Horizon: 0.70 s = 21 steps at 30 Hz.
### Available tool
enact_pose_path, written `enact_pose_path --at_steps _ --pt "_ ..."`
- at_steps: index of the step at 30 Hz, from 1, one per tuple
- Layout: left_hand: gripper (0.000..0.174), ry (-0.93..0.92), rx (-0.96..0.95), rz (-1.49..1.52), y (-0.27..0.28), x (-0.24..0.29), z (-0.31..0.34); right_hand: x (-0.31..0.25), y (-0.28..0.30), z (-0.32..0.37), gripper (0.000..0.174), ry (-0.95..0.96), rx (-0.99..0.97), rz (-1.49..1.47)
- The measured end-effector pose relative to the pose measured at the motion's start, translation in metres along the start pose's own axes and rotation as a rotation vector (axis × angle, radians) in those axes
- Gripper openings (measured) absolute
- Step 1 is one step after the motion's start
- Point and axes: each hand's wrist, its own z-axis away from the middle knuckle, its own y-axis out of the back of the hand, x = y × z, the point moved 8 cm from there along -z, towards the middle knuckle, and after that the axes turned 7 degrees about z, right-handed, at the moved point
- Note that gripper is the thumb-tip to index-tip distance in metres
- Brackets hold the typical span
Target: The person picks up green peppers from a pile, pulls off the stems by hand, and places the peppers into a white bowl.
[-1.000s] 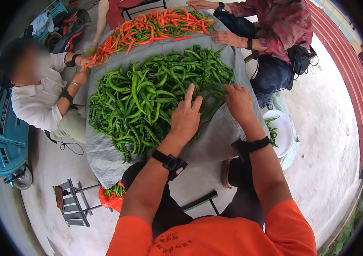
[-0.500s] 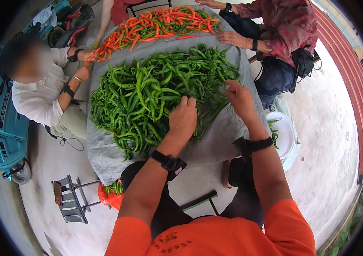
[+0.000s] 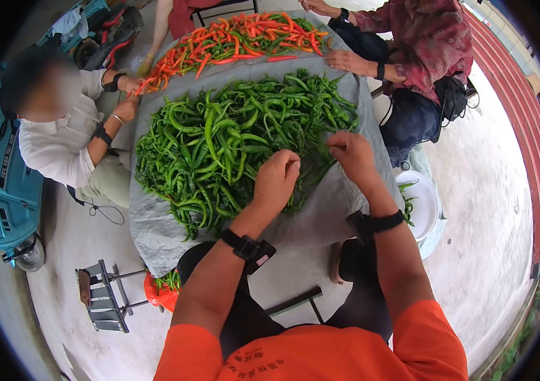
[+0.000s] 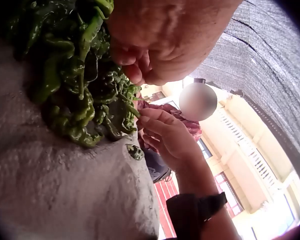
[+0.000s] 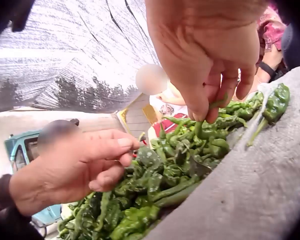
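In the head view, a big heap of green chili peppers (image 3: pixel 219 146) lies on a grey cloth (image 3: pixel 321 219). My right hand (image 3: pixel 354 155) is over the heap's right edge. In the right wrist view, the right thumb and index finger pinch a small green chili pepper (image 5: pixel 220 102), mostly hidden by the fingers. My left hand (image 3: pixel 276 181) hovers at the heap's near side, its fingers curled and the thumb close to the index finger. A small greenish bit shows by its fingertips in the right wrist view; I cannot tell whether they hold it.
Red and green peppers (image 3: pixel 238 41) form a second pile at the far end. One person in white sits left, handling red peppers; another in patterned red sits right. A white basin (image 3: pixel 425 206) with green peppers stands at right. A red bag (image 3: pixel 162 293) and folding chair (image 3: pixel 101 297) are lower left.
My left hand went from an extended index finger over the heap to curled fingers. The right hand shifted slightly, its fingertips drawing together.
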Motion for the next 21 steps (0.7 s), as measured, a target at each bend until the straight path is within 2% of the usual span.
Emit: enact_pose_path --at_steps 1,4,7,10,16,21 --pt "0.022 0.076 -0.049 0.104 -0.003 -0.004 0.001 -0.006 0.001 0.003 0.016 -0.038 -0.048 -0.108" --pt "0.035 0.393 -0.182 0.566 -0.012 -0.004 0.008 -0.021 0.001 0.018 0.018 -0.042 0.005 -0.38" --pt "0.043 0.454 -0.148 0.746 -0.011 -0.006 0.005 -0.044 -0.006 0.03 0.019 0.002 -0.074 -0.557" --pt "0.04 0.431 -0.116 0.727 -0.006 -0.013 0.0 -0.069 0.002 0.037 0.02 0.138 -0.061 -0.389" --pt "0.03 0.371 -0.077 0.715 -0.004 -0.007 0.001 -0.069 0.004 0.035 0.016 0.165 -0.047 -0.322" --pt "0.026 0.282 -0.105 0.65 -0.003 -0.006 -0.003 -0.059 -0.001 0.034 0.015 0.093 -0.065 -0.419"
